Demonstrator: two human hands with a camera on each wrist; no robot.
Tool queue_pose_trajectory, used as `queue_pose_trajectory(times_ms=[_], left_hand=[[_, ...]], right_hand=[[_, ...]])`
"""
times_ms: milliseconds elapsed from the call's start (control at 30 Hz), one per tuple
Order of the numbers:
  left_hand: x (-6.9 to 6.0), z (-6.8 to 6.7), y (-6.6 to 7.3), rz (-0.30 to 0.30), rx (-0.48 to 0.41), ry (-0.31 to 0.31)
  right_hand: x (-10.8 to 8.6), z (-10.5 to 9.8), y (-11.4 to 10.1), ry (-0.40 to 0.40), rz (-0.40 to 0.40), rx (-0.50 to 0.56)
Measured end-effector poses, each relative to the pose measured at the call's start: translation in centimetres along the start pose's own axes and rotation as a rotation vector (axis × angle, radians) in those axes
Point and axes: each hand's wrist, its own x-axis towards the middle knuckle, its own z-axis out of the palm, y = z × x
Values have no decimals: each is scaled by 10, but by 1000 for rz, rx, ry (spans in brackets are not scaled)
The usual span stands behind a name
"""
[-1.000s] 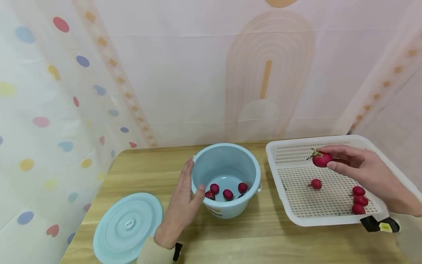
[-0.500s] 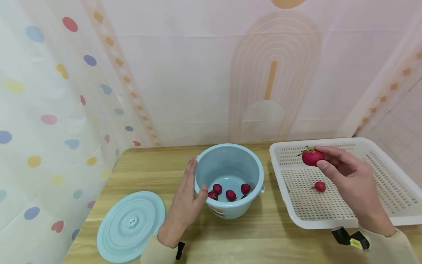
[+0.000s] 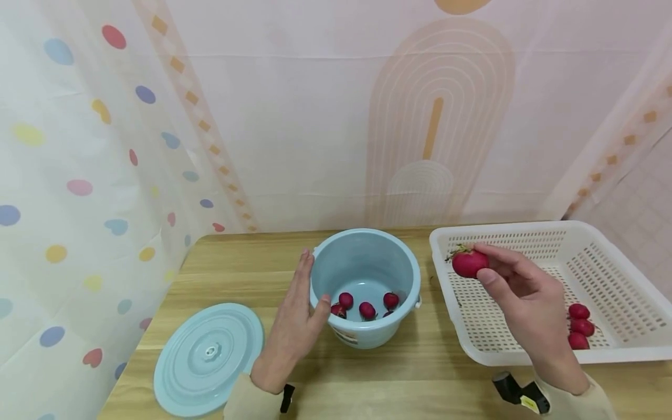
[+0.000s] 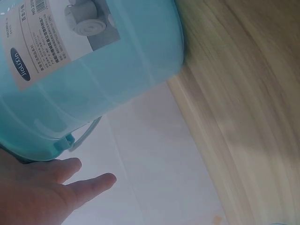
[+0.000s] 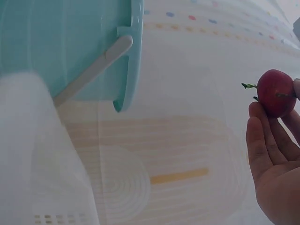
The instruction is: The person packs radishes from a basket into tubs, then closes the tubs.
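A light blue bucket (image 3: 362,338) stands mid-table with several red radishes (image 3: 367,310) in its bottom. My left hand (image 3: 291,329) rests against the bucket's left rim, fingers nearly straight; the left wrist view shows it beside the labelled bucket wall (image 4: 108,61). Pinched between thumb and fingertips of my right hand (image 3: 530,309) is a red radish (image 3: 469,264) with green stems, above the left part of the white basket (image 3: 625,354). The right wrist view shows this radish (image 5: 276,93) held at the fingertips, apart from the bucket (image 5: 89,47).
A round light blue lid (image 3: 181,373) lies on the wooden table (image 3: 367,388) left of my left hand. In the basket's right part sit several radishes (image 3: 580,311). A patterned cloth (image 3: 294,128) hangs behind the table.
My right hand has moved left with its radish, from over the basket's middle to its left side. The left hand stays at the bucket rim. The view has shifted slightly.
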Motion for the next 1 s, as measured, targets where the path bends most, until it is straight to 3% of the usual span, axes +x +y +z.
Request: queue_pose_trajectory(times_ms=[300,500,633,867,1000], left_hand=[[2,0,-1,20,16,2],[1,-2,0,11,34,0],[1,-3,1,1,46,-1],[2,-4,3,-15,60,-21],[1,-5,2,-13,61,-24]], right_hand=[[0,17,-5,-56,-41,-13],[-1,32,1,-127,-79,59],[-1,41,6,-186,-58,89],[-2,53,15,-238,1,41],[-4,60,23,-254,-7,-22]])
